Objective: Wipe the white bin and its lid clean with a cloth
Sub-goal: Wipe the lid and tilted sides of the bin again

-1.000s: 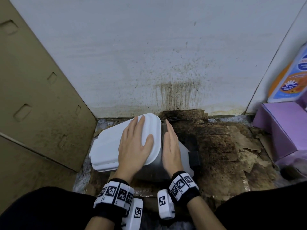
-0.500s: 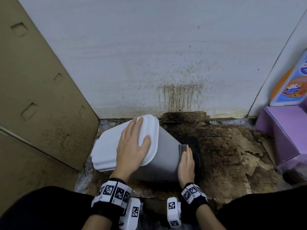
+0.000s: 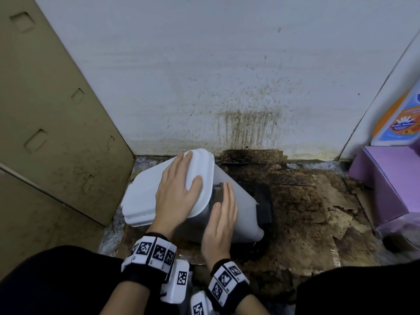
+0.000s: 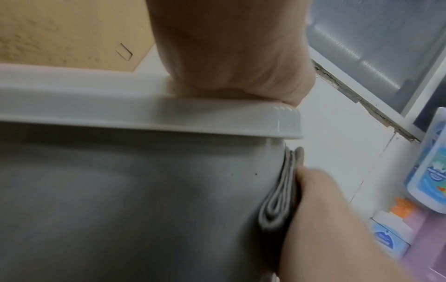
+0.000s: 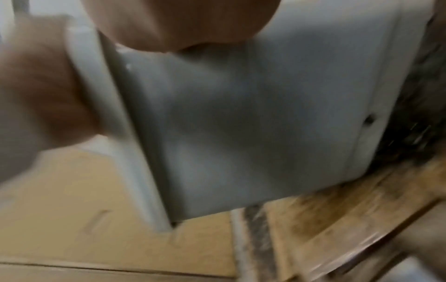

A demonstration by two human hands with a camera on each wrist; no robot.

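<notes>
Left hand point(image 3: 179, 192) flat on lid point(image 3: 159, 192); right hand point(image 3: 221, 221), fingers straight, presses cloth point(image 4: 280, 200) against tilted bin point(image 3: 236, 214), lying at its 10 o'clock.

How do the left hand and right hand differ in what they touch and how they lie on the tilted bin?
The left hand lies flat on top of the white lid, bare; the right hand lies along the bin side wall, below the lid. The left hand has nothing under it, while the right hand presses a folded grey cloth against the wall. Both have straight fingers and wear marker wristbands.
</notes>
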